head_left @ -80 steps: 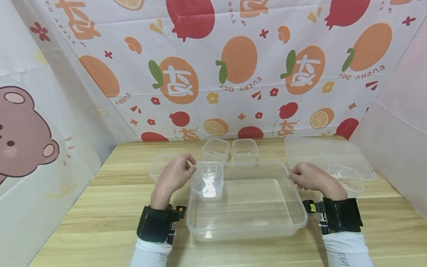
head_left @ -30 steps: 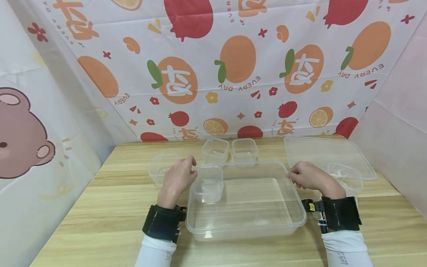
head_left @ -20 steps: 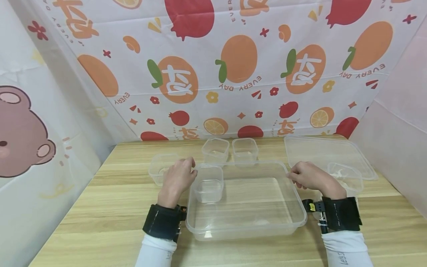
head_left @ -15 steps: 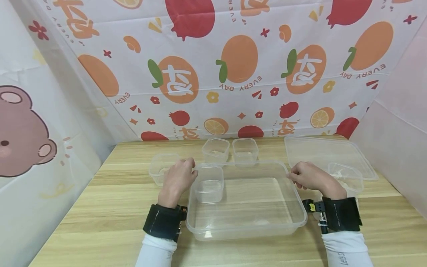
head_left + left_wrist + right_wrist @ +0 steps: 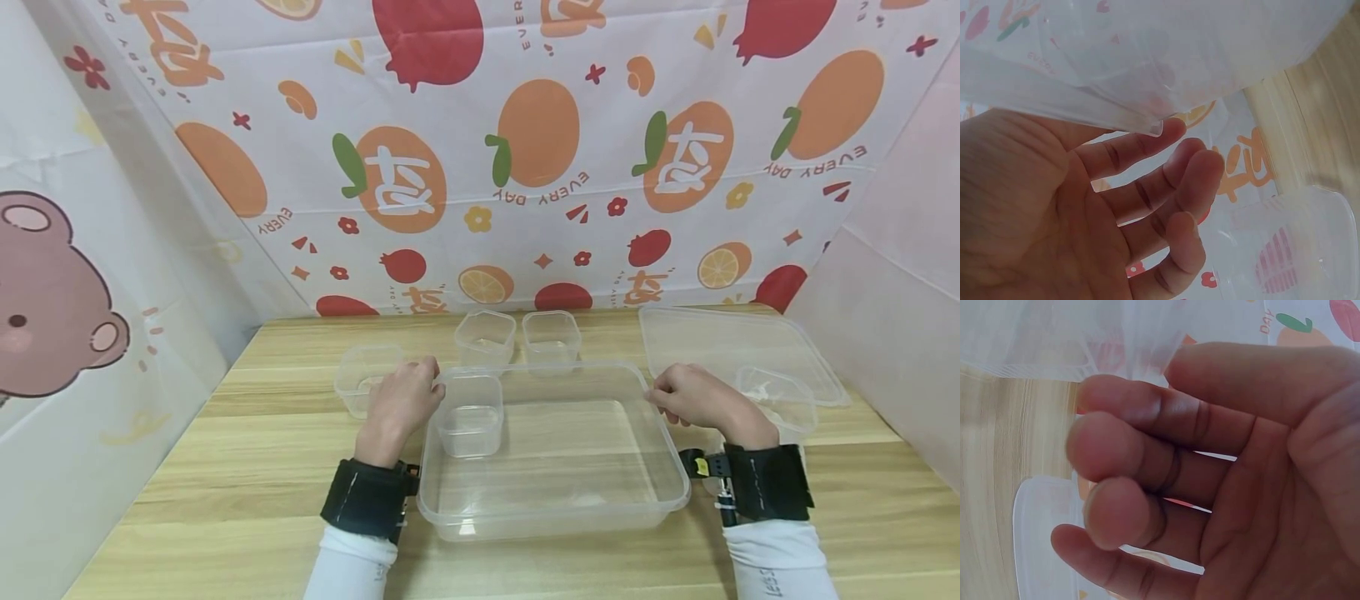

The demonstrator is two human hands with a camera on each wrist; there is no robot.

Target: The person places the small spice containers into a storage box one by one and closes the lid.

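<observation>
Right hand (image 5: pixel 697 396) pinches right rim of clear tub (image 5: pixel 562 454), lower centre of head view. Left hand (image 5: pixel 401 404) touches plastic by tub's upper-left corner; can't tell if it's pinching. Small cup (image 5: pixel 471 429) sits inside, upper left.

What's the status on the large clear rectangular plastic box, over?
Right hand pinches box at right edge. Left hand at box's left back corner, grip unclear. Small clear square plastic tub inside, back left. No obstruction evident.
</observation>
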